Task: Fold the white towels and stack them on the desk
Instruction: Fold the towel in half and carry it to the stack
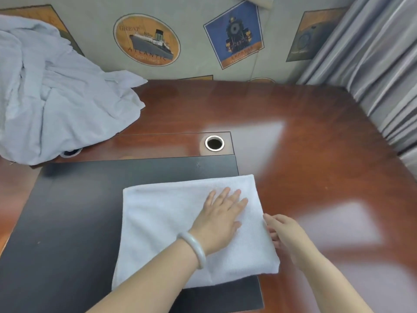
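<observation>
- Folded towel (180, 222): white, a flat rectangle on the near middle of the desk (316, 136). Most of it lies on the black pad (67, 222); its right part overhangs onto bare red-brown wood.
- Left hand (220, 219): palm down on the right half of the folded towel, fingers straight and slightly spread, pointing away and to the right. It presses flat and grips nothing.
- Bangle (195, 248): pale, on the left wrist, above the towel's near part.
- Right hand (282, 231): at the towel's right edge and touching it. The index finger lies along the edge and the other fingers curl in against the fold. Can't tell whether it really pinches the cloth or only rests against it.
- Crumpled pile (56, 98): loose white towels heaped at the far left of the desk against the wall, well apart from the folded towel.
- Cable grommet (214, 143): metal-ringed hole in the wood strip just beyond the black pad, uncovered.
- Second grommet (71, 152): only partly visible under the near rim of the crumpled pile.
- Wall behind the desk: grey, with an oval ship print (146, 39) and a blue locomotive print (234, 33).
- Curtain (372, 75): grey, pleated, hanging along the desk's right side.
- Glare patches on the wood to the right of the folded towel.
</observation>
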Demonstrator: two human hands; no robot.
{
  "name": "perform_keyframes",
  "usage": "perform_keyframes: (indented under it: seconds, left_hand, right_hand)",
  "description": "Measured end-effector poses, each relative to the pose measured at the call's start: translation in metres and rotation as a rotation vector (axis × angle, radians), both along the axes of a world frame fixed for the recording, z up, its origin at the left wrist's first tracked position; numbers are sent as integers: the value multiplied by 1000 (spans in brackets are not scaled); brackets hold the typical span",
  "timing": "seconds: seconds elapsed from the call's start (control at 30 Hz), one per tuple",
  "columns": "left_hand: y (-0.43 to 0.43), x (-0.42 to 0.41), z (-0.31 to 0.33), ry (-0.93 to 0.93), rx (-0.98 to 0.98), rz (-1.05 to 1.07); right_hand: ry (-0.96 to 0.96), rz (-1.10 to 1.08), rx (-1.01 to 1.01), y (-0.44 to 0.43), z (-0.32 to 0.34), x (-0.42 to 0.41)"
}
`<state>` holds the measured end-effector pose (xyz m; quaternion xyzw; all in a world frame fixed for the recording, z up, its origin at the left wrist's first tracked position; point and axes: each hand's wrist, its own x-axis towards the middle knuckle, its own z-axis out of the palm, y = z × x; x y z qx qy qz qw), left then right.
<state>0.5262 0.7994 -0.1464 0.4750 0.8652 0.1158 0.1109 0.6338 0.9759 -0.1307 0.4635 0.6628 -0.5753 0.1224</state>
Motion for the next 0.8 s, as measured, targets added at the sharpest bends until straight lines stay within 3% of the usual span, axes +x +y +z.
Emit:
perform_keyframes:
  seconds: [0.07,0.2,0.4,0.6,0.7,0.8]
  left_hand:
    - [24,0,-4,-89,-108,-24]
    - [39,-5,-18,-61,-221,-48]
    - [33,-1,-33,104,-230,-48]
    - [32,-4,-34,49,-242,-112]
    - [33,-10,-24,-108,-174,-122]
    - [19,-12,-12,-195,76,13]
  right_hand:
    - [-49,43,9,-7,-5,23]
    - [-39,58,132,-22,-15,48]
    - [3,75,321,-36,-18,48]
    - [-79,194,424,-35,-17,56]
    - [-28,323,733,-33,-6,37]
    - [287,384,1058,-46,-1,-8]
